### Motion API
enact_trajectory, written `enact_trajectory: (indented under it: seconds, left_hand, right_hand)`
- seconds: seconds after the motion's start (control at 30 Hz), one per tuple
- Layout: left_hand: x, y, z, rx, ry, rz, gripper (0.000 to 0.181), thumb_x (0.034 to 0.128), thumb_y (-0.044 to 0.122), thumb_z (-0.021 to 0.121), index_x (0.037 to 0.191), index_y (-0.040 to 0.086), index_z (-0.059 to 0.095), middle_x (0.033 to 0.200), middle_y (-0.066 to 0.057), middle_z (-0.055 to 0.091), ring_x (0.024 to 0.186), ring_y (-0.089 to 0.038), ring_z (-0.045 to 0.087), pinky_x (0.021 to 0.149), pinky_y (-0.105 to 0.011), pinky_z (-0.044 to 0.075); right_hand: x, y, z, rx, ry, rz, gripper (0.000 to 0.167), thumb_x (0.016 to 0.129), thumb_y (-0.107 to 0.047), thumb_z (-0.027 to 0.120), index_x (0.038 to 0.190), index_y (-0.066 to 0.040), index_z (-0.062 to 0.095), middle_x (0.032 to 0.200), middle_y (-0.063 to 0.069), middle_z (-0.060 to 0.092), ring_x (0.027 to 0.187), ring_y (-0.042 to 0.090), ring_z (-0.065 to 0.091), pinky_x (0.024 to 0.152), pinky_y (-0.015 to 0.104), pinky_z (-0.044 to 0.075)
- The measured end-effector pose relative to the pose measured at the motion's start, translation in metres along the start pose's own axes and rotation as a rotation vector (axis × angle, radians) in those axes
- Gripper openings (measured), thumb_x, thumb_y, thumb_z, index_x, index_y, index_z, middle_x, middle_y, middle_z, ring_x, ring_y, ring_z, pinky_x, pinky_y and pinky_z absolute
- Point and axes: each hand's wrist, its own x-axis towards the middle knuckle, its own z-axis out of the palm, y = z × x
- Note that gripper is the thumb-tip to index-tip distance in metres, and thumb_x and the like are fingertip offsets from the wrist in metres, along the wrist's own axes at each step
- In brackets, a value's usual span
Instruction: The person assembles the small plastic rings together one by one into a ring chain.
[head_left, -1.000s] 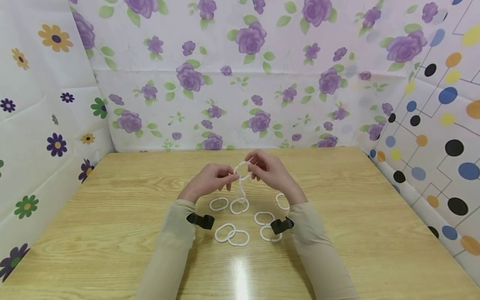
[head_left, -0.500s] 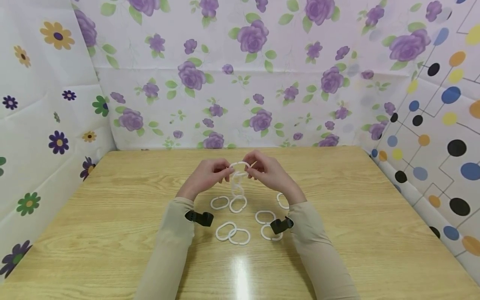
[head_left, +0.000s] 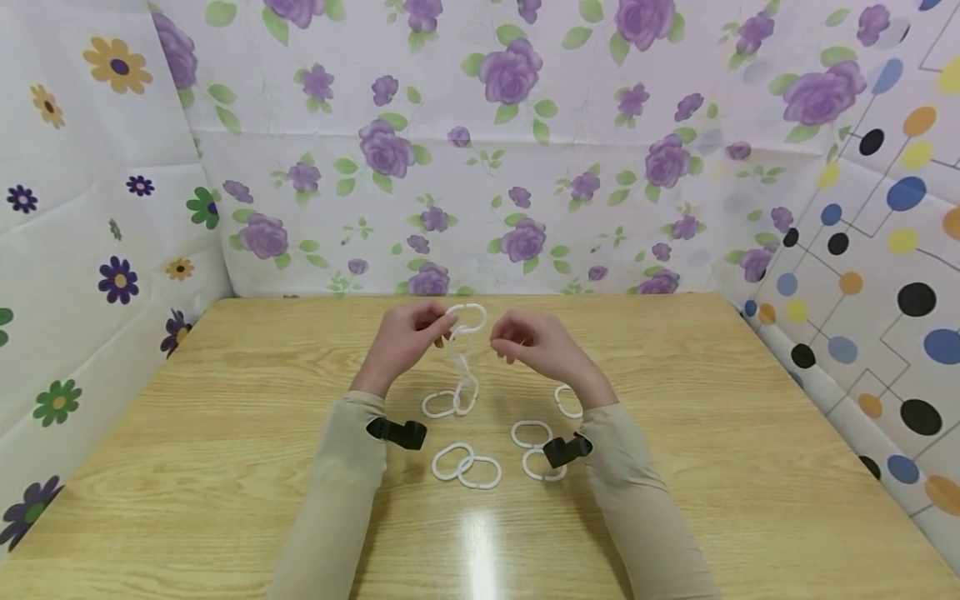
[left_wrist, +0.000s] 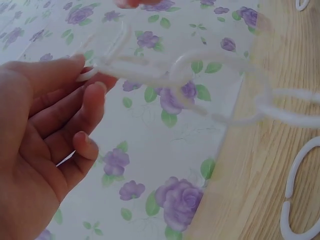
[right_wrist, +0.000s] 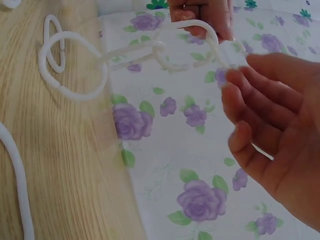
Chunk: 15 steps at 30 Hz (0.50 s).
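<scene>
Nearest on the desk (head_left: 675, 517), about midway between its left and right edges, 2 crossing links (head_left: 467, 461) lie flat; whether they are joined or only overlap, I cannot tell. Beside them toward the right edge lies another pair of links (head_left: 536, 448), very close or touching, 1 partly hidden by the right wrist camera (head_left: 567, 451). Farther back, an outer left link (head_left: 424, 406) and an outer right link (head_left: 557, 398) lie singly, the latter partly covered by the right arm. No container shows; these links rest directly on the wood. Beyond, a white chain (head_left: 462, 364) hangs, its bottom overlapping the outer left link from this angle; at least 3 links look joined, though blur prevents an exact count. The left hand (head_left: 405, 337) pinches the top link (head_left: 484, 317) at 1 end, toward the desk's far edge. Apart from it, the right hand (head_left: 543, 342) holds nothing, its fingers loosely bent with a narrow gap to the thumb. I judge the linking partway along: the chain is started, while the links on the desk are not yet attached to it.
</scene>
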Motion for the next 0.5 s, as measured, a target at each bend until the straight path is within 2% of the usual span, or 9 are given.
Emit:
enact_trajectory:
  seconds: [0.07, 0.2, 0.33, 0.4, 0.5]
  left_hand:
    - [0.0, 0.001, -0.001, -0.014, 0.049, 0.007, 0.024, 0.0951, 0.031, 0.063, 0.094, 0.008, 0.07, 0.08, -0.012, 0.071, 0.066, -0.019, 0.063, 0.061, -0.026, 0.047]
    - [0.001, 0.002, -0.002, -0.046, 0.131, 0.022, 0.026, 0.0951, 0.029, 0.063, 0.096, 0.004, 0.07, 0.082, -0.016, 0.072, 0.068, -0.027, 0.065, 0.058, -0.023, 0.047]
    - [0.0, 0.001, -0.004, -0.069, 0.182, 0.02, 0.026, 0.0951, 0.029, 0.063, 0.095, 0.004, 0.071, 0.083, -0.019, 0.072, 0.068, -0.028, 0.065, 0.055, -0.021, 0.043]
    - [0.0, 0.0, -0.004, -0.083, 0.187, 0.018, 0.027, 0.0951, 0.029, 0.063, 0.094, 0.004, 0.071, 0.083, -0.019, 0.072, 0.067, -0.025, 0.065, 0.054, -0.021, 0.043]
    - [0.001, -0.001, -0.004, -0.101, 0.179, 0.02, 0.029, 0.0944, 0.031, 0.064, 0.094, 0.003, 0.07, 0.084, -0.021, 0.072, 0.065, -0.02, 0.064, 0.054, -0.02, 0.043]
  right_hand:
    - [0.0, -0.001, 0.002, -0.002, -0.088, -0.017, 0.006, 0.095, -0.014, 0.063, 0.096, -0.009, 0.065, 0.081, 0.016, 0.067, 0.066, 0.015, 0.061, 0.06, 0.026, 0.05]
    - [0.003, -0.004, 0.014, -0.045, -0.307, -0.04, 0.007, 0.096, -0.016, 0.06, 0.096, -0.01, 0.065, 0.082, 0.01, 0.067, 0.069, 0.013, 0.062, 0.064, 0.025, 0.051]
    - [0.006, -0.004, 0.033, -0.128, -0.499, -0.022, 0.011, 0.097, -0.015, 0.057, 0.103, -0.009, 0.063, 0.082, 0.006, 0.068, 0.068, 0.01, 0.062, 0.065, 0.021, 0.051]
    - [0.007, -0.003, 0.043, -0.181, -0.558, 0.004, 0.018, 0.096, -0.015, 0.057, 0.113, -0.008, 0.062, 0.082, 0.007, 0.069, 0.067, 0.008, 0.061, 0.064, 0.021, 0.049]
    - [0.006, -0.001, 0.055, -0.258, -0.603, 0.053, 0.031, 0.096, -0.017, 0.057, 0.126, -0.011, 0.057, 0.082, 0.004, 0.067, 0.066, 0.007, 0.057, 0.064, 0.021, 0.045]
